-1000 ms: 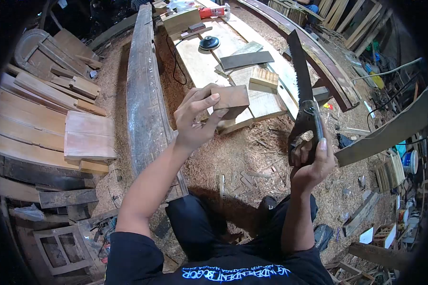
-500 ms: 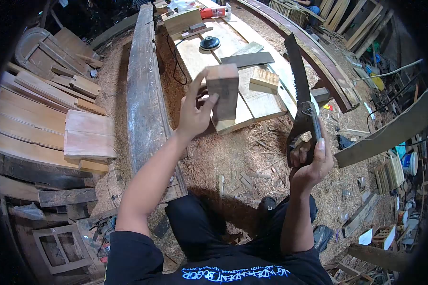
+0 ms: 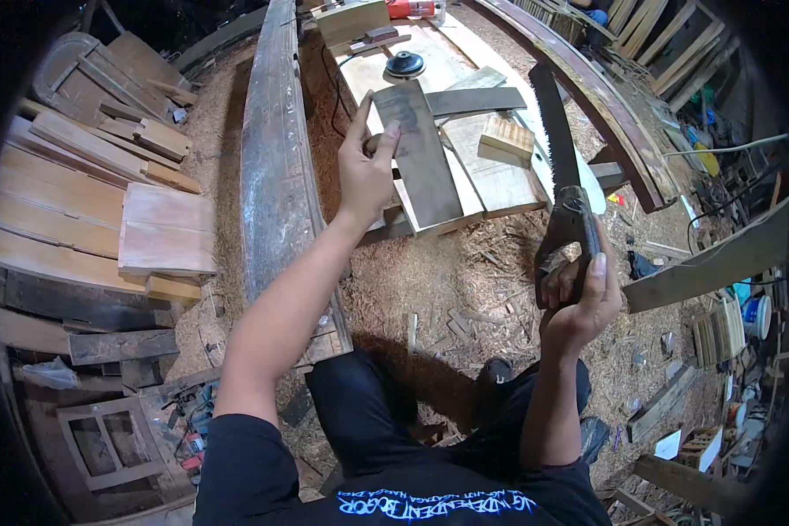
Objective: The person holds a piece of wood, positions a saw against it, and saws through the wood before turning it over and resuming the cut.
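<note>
My left hand (image 3: 368, 174) grips a wooden block (image 3: 425, 162) along its left side, thumb lying on the broad dark face. The block is tilted above the near end of the low wooden workbench (image 3: 495, 195). In my right hand (image 3: 579, 298) is a handsaw (image 3: 563, 230), held by its handle with the blade pointing up and away, teeth facing left. Beyond the block, a dark flat strip of wood (image 3: 478, 100) lies on the bench. A small striped wood block (image 3: 507, 140) sits between the held block and the saw.
A black round disc (image 3: 405, 64) and a red power tool (image 3: 410, 9) are on the bench. One long, thick plank (image 3: 267, 167) runs along the left, and a curved beam (image 3: 600, 105) along the right. Stacked boards (image 3: 57, 210) stand at far left. Shavings (image 3: 447, 272) cover the floor.
My left hand has turned the wooden block, so its broad dark face now shows instead of its end. The saw stays nearly where it was. The view has shifted slightly.
</note>
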Available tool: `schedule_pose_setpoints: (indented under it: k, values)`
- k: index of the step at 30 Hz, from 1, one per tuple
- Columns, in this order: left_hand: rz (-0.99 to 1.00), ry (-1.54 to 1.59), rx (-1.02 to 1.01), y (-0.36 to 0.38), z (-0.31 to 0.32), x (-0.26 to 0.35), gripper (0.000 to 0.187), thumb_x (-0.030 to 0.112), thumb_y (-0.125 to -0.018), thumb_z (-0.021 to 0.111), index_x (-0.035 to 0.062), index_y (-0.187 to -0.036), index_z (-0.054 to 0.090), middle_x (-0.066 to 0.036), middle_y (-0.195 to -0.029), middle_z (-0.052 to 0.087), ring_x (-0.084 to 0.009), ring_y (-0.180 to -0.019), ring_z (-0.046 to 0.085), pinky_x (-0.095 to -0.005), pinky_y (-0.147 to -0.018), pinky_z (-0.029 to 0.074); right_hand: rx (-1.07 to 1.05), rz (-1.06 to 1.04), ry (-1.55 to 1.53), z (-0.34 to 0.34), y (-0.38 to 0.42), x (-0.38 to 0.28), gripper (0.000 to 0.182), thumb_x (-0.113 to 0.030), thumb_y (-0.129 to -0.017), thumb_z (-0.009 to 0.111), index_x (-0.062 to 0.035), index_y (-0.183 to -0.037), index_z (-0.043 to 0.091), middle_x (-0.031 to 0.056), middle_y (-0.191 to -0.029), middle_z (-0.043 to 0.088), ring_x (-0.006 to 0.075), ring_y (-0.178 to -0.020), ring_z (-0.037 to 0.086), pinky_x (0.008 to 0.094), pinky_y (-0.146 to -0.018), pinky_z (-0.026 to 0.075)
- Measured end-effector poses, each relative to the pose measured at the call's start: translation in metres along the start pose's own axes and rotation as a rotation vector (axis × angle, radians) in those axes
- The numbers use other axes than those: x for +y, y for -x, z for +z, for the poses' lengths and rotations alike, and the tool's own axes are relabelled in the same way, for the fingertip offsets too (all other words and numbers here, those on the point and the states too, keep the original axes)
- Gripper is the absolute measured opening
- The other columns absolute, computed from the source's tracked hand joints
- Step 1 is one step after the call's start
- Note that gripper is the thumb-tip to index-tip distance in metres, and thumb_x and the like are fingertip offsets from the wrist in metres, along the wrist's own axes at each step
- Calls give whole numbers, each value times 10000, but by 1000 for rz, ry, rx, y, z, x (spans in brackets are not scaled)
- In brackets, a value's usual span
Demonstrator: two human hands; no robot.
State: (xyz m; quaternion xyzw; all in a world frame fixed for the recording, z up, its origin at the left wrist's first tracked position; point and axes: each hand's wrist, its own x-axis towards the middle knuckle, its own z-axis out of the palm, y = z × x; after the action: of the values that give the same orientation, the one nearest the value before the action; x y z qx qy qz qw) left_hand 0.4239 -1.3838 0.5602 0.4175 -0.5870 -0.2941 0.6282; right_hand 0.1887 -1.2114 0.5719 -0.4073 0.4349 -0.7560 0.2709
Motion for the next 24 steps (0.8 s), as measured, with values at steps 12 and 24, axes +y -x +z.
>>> schedule_pose_setpoints:
  k: [12,24]
  values:
    - [-231,125,-98,11,11,-9,589,148,-1033,632,37,-1563,400,-134,-1264,671,-139,-1043,654,-283,-895,550,-152,32,145,13,17,7,484,-258,-1067,467,55,-1427,552,18,-670,557,40,-514,452,221,-452,340]
    - [-264,55,-38,-7,3,-42,513,114,-1038,613,-9,-1504,437,-148,-1260,662,-131,-1035,654,-266,-859,552,-311,198,65,1,40,20,532,-224,-1056,442,66,-1502,443,221,-1029,737,105,-646,590,252,-613,500]
